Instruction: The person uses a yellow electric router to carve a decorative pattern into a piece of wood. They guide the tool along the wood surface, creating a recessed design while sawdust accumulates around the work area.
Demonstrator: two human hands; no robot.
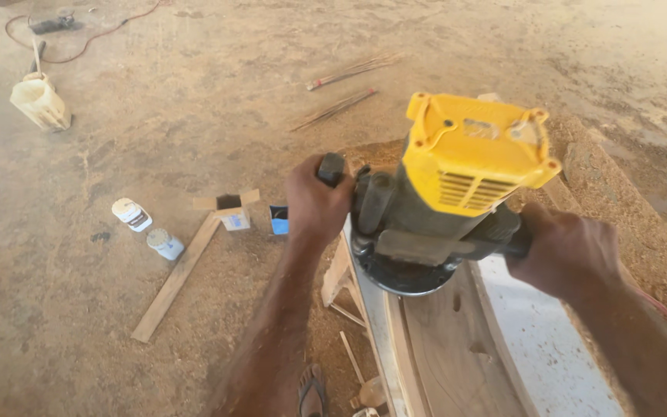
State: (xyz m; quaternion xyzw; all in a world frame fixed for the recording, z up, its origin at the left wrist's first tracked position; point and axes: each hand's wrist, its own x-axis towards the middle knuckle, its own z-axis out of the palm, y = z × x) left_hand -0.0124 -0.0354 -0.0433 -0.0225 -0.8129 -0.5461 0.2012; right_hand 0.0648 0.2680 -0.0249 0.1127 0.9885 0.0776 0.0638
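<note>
We see the router point(445, 193) sitting on the curved wooden piece point(445, 355), which lies on the worktop point(550, 347). Our left hand point(314, 202) is on its left handle, our right hand point(569, 251) on its right. On the floor point(194, 100) to the left lie a plank point(175, 279), two bottles point(148, 228) and small boxes point(233, 212). Far behind them stands a jug point(38, 100).

Single head view, looking steeply down, close over the workpiece point(457, 347)
</note>
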